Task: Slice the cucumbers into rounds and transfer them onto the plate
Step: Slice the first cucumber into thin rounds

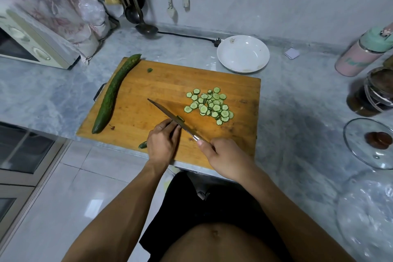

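Your right hand (225, 155) grips the knife (170, 117) — your left hand (162, 140) curls its fingers over a cucumber stub (181, 118) beside the rounds (209, 105).

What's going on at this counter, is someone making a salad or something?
A person is slicing cucumber on a wooden cutting board. The right hand grips the knife, while the left hand holds down the last stub of cucumber at the blade. A pile of cut rounds lies on the board, a whole cucumber waits at its left edge, and the white plate holds no slices yet.
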The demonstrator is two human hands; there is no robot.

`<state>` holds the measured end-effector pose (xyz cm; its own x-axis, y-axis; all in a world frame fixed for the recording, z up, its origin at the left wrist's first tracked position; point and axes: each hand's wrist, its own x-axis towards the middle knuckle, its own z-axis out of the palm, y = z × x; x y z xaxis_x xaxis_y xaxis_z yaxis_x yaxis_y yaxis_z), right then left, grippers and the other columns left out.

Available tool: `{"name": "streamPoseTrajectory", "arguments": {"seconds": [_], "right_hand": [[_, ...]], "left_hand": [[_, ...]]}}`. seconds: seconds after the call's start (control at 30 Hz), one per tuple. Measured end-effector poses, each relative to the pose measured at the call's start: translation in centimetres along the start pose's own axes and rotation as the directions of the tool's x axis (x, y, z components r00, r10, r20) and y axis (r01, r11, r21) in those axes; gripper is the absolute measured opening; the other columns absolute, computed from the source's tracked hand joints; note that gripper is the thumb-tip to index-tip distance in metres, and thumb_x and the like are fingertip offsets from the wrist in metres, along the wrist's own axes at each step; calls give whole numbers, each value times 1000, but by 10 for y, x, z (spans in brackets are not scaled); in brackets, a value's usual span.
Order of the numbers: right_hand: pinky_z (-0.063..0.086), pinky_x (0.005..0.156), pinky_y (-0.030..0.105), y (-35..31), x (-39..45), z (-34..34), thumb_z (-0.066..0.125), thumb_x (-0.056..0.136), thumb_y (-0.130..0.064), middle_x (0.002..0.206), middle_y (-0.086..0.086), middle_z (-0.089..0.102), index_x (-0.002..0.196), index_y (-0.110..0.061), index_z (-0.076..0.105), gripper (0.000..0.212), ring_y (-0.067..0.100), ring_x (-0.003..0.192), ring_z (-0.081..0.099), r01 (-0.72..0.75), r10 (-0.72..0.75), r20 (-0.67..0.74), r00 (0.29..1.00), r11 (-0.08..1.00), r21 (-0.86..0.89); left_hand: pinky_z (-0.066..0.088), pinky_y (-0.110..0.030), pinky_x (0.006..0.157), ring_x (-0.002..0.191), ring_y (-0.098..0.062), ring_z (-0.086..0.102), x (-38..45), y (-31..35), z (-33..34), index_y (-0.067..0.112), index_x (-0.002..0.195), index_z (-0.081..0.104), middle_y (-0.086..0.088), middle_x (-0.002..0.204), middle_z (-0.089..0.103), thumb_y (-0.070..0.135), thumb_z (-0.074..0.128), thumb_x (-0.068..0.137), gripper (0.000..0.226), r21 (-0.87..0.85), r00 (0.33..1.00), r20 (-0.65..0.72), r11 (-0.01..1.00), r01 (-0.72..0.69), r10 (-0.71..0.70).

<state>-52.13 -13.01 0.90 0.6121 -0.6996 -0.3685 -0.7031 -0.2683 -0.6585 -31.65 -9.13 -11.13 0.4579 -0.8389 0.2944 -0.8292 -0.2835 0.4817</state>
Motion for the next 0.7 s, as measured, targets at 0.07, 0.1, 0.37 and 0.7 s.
{"name": "streamPoseTrajectory", "arguments": {"seconds": [0.07,0.1,0.37,0.7], "right_hand": [[31,50,33,-1,1,0,33,102,-55,63,1,47,64,-16,43,55,16,56,45,-12,12,2,1000,1000,7],[31,50,33,-1,2,-1,33,102,-55,63,2,48,64,-16,43,56,17,57,46,-17,17,3,1000,1000,11],[28,50,32,-2,3,-2,31,102,-57,63,0,45,62,-19,42,56,15,56,44,-35,35,-5,999,999,12],[30,52,32,-4,11,-10,29,101,-58,64,0,42,63,-15,42,59,16,54,41,-48,46,52,998,998,36]], "left_hand": [[53,-32,66,91,-28,67,2,0,1,14,106,75,-3,111,71,32,56,95,29,5,1000,-7,1000,-4,4],[53,-33,66,92,-28,66,3,-1,3,14,107,75,-3,113,71,33,55,95,29,11,1000,-3,1000,-6,6],[52,-36,73,97,-28,63,2,-10,10,18,116,71,-2,118,68,38,47,98,36,26,999,52,1000,-12,10],[51,-33,64,89,-29,63,3,-5,7,15,113,72,-4,112,69,29,53,96,29,32,999,3,998,-50,50]]}}
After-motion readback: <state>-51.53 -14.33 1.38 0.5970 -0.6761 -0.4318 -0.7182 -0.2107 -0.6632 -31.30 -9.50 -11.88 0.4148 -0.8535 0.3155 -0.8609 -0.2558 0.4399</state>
